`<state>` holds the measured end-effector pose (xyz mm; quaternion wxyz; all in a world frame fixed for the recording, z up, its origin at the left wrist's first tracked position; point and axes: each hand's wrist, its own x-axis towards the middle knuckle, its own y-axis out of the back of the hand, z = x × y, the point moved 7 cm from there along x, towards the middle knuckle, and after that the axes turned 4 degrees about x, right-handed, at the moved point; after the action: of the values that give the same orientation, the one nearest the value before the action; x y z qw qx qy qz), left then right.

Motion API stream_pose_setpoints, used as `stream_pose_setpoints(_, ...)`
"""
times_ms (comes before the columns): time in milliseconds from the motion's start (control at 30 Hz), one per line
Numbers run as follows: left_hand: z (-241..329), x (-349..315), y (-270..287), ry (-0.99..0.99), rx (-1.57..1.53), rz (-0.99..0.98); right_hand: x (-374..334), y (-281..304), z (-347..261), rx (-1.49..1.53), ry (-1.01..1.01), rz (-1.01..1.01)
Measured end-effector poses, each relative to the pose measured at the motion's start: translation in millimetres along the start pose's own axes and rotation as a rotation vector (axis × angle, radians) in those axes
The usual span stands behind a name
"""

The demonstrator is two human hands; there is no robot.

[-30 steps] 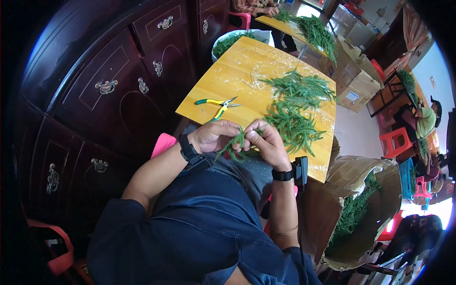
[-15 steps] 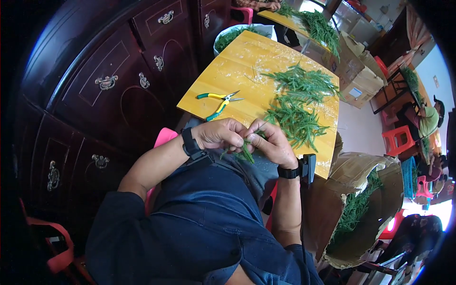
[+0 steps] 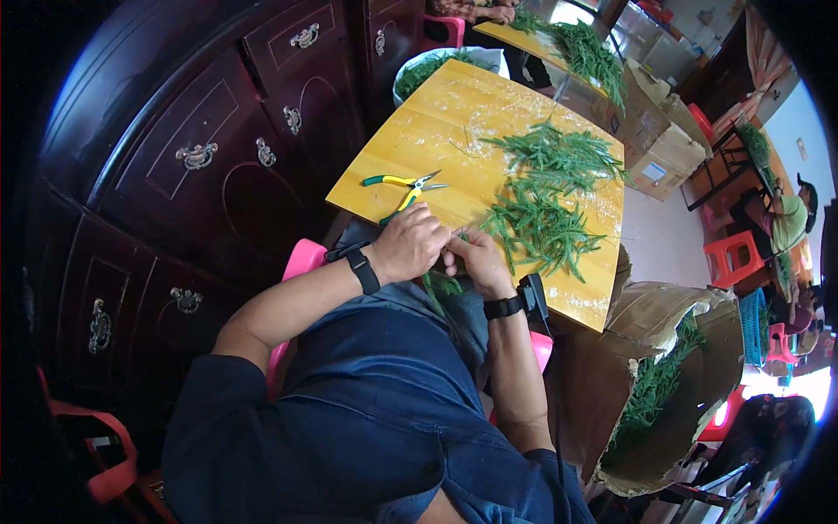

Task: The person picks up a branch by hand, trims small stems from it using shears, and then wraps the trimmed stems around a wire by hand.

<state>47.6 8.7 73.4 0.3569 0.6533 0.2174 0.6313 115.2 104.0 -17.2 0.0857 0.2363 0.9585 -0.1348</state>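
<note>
At the near edge of the yellow table, my left hand (image 3: 407, 245) and my right hand (image 3: 482, 264) meet with their fingers closed. Between them they hold a green leafy sprig (image 3: 443, 286), whose fronds hang below the fingers; the gripped part is mostly hidden. My left hand is turned back-up, and its knuckles cover one handle end of the long-nosed pliers (image 3: 417, 184). These have yellow and green handles and lie with jaws apart. To the right of the pliers, two loose piles of green sprigs (image 3: 546, 218) rest on the table.
White flecks dot the yellow table (image 3: 419, 113). A torn cardboard box (image 3: 681, 301) with greenery stands at the right, and a white tub (image 3: 406, 65) of sprigs behind the table. Dark cabinets (image 3: 209, 131) line the left. Other people sit farther off, near red stools (image 3: 731, 258).
My left hand has rolled over, back upward, and shifted slightly left and up, now covering a plier handle. My right hand has dropped a little and moved left. The sprig hangs lower.
</note>
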Motion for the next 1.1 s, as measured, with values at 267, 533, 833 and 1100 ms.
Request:
stream_pose_setpoints(267,-14.8,17.5,4.9,0.16,-0.101,-0.127,-13.6,3.6,-34.2,0.184,0.21,0.015)
stream_pose_setpoints(533,-45.6,-10.2,-22.7,0.546,-0.796,-0.128,-19.4,-8.3,-46.4,0.167,0.271,-0.041)
stream_pose_setpoints(833,-34.5,8.9,-9.4,0.43,-0.628,-0.312,-18.6,0.6,-41.9,0.103,0.241,-0.079)
stream_pose_setpoints(1100,-13.1,32.0,2.3,0.229,-0.305,-0.198,-25.7,14.3,-54.3,-0.198,0.257,0.099)
